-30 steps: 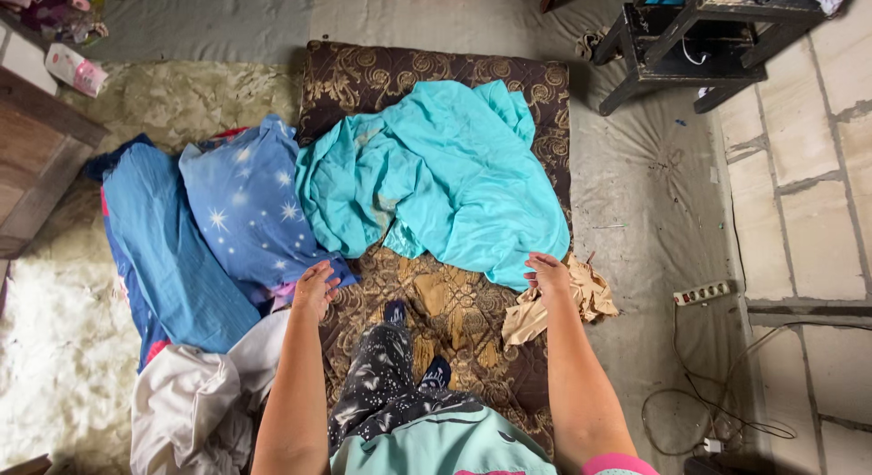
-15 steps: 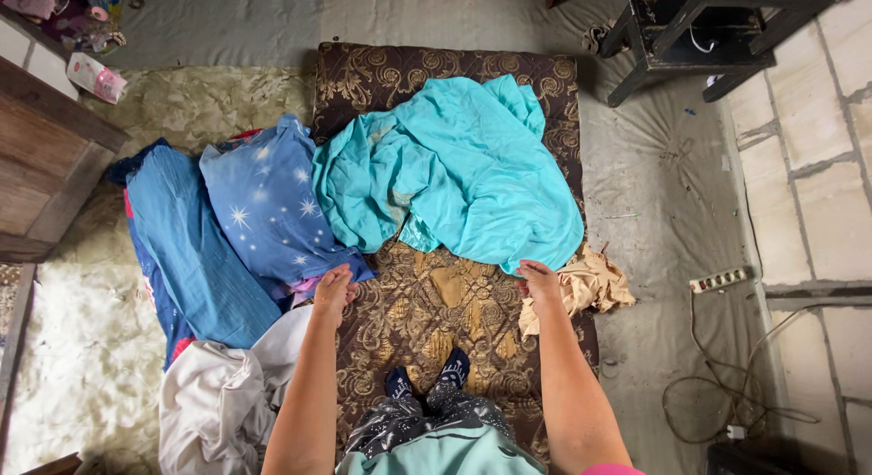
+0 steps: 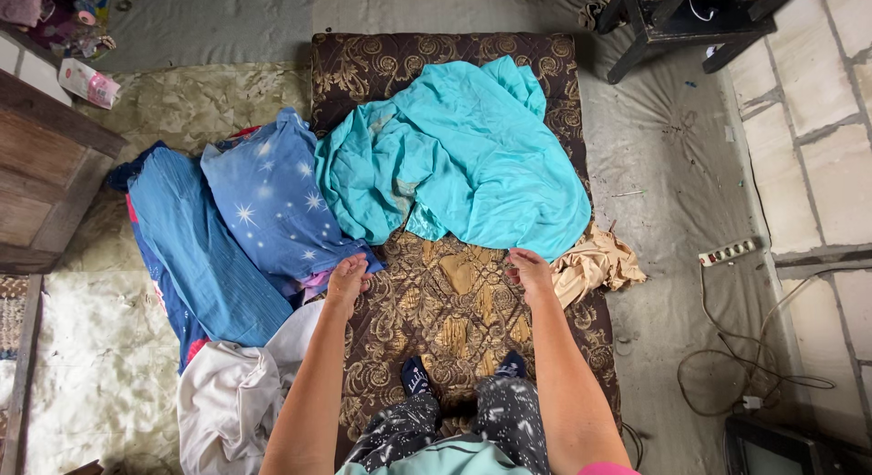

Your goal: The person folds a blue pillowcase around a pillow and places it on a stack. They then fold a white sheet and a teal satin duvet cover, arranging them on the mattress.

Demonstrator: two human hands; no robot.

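Reaching: both arms are stretching forward over the brown patterned mattress (image 3: 436, 302) toward the near edge of the turquoise cloth (image 3: 463, 157).
Left hand: the left hand (image 3: 348, 277) is curling loosely, fingers bent, at the corner where the blue starred garment (image 3: 272, 202) meets the turquoise hem; whether it is pinching fabric I cannot tell.
Right hand: the right hand (image 3: 530, 271) is lying palm down, fingers bent inward, just below the cloth's lower right edge, touching the mattress rather than gripping anything that shows.
Cloth position: the turquoise cloth is lying crumpled across the upper half of the mattress, overlapping the starred garment on its left and a beige cloth (image 3: 595, 262) at its lower right.
Doing it well: in my judgement, each hand is needing a separate corner of the hem, taking turquoise fabric only and leaving the neighbouring pieces behind.
Risk: the beige cloth is sitting partly under the edge and could be lifting along with it.
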